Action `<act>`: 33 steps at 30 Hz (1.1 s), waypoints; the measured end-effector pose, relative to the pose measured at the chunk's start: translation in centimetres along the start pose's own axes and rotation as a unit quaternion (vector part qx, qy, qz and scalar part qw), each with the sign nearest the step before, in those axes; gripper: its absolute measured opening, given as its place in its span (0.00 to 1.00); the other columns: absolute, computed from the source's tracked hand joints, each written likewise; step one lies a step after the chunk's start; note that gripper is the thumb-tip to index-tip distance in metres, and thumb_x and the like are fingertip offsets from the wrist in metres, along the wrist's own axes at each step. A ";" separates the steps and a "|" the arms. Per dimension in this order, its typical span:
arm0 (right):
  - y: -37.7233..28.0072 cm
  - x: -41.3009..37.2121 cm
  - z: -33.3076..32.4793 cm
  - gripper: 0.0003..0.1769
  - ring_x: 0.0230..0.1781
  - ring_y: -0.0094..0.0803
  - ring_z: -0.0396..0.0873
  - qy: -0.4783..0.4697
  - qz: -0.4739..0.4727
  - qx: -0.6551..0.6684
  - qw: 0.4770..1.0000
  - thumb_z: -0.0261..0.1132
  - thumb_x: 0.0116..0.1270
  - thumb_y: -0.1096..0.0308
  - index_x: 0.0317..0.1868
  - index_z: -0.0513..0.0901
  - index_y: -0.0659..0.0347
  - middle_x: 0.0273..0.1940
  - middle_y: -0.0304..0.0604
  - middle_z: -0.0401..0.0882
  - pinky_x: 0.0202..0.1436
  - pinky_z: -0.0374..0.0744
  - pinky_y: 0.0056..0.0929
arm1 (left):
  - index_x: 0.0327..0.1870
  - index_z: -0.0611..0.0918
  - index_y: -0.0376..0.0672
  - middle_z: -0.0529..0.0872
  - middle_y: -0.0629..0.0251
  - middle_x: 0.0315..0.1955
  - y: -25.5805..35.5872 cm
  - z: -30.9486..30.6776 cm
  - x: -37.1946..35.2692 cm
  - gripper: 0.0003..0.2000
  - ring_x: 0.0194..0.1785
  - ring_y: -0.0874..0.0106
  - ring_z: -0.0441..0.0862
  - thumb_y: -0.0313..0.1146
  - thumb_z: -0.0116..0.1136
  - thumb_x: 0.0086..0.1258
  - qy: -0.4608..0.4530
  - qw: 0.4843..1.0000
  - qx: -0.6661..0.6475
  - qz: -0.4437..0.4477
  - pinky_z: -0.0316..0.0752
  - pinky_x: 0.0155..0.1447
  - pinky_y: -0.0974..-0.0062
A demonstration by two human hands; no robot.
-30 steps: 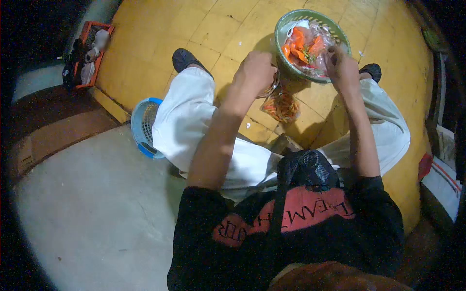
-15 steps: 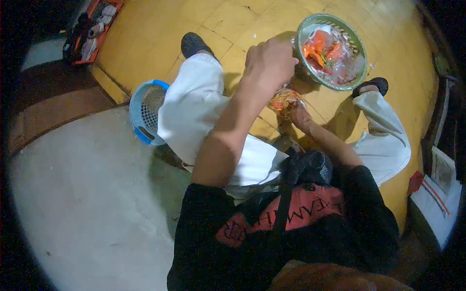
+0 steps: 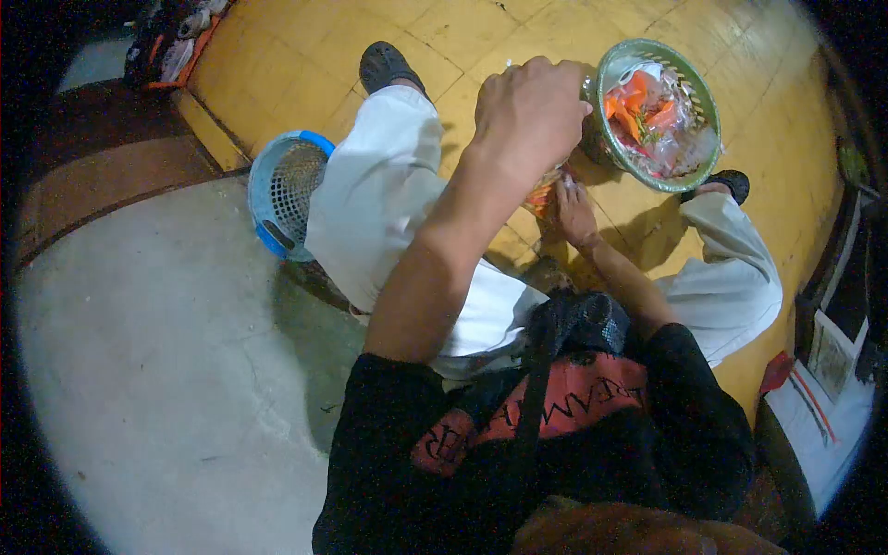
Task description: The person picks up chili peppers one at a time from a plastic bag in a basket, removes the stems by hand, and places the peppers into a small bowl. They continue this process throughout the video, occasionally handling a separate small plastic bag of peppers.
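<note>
My left hand [image 3: 532,111] is raised, back upward, with its fingers curled closed. What its fingertips hold is hidden beneath it. Lower down, my right hand [image 3: 577,217] grips a small clear plastic bag [image 3: 539,198] with orange and reddish contents too small to name. My left wrist covers part of this bag. Just right of my left hand stands a green woven basket [image 3: 710,157] on the floor. Inside it lie clear plastic bags [image 3: 689,148] and bright orange pieces [image 3: 632,97].
A blue and grey plastic basket [image 3: 268,199] stands beside my left leg [image 3: 375,176]. Yellow floor tiles [image 3: 444,32] meet a grey floor [image 3: 166,351]. An orange crate [image 3: 199,51] holding dark and pale items is at the upper left. White papers [image 3: 823,416] lie at the right.
My left hand has shifted slightly up and right, hiding more of the plastic bag. My right hand stays low beside the bag. The view has shifted a little.
</note>
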State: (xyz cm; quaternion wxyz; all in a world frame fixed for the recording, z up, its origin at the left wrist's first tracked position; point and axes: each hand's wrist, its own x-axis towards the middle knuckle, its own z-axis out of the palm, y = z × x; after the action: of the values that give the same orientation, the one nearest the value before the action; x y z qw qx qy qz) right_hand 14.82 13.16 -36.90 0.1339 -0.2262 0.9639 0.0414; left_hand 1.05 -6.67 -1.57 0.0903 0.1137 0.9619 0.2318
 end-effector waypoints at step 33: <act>0.9 -0.5 3.5 0.22 0.40 0.47 0.84 0.046 -0.078 0.078 0.993 0.50 0.69 0.59 0.62 0.73 0.51 0.57 0.52 0.76 0.37 0.83 0.46 | 0.53 0.80 0.40 0.84 0.48 0.46 1.2 -0.4 0.6 0.20 0.51 0.52 0.81 0.44 0.60 0.65 -0.017 1.000 -0.005 0.004 0.75 0.57 0.57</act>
State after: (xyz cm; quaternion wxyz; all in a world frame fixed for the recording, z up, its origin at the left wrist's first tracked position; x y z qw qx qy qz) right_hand 15.68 14.69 -40.14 0.1092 -0.2911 0.9488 -0.0553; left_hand 0.60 -5.67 -0.69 0.1065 0.1215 0.9585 0.2347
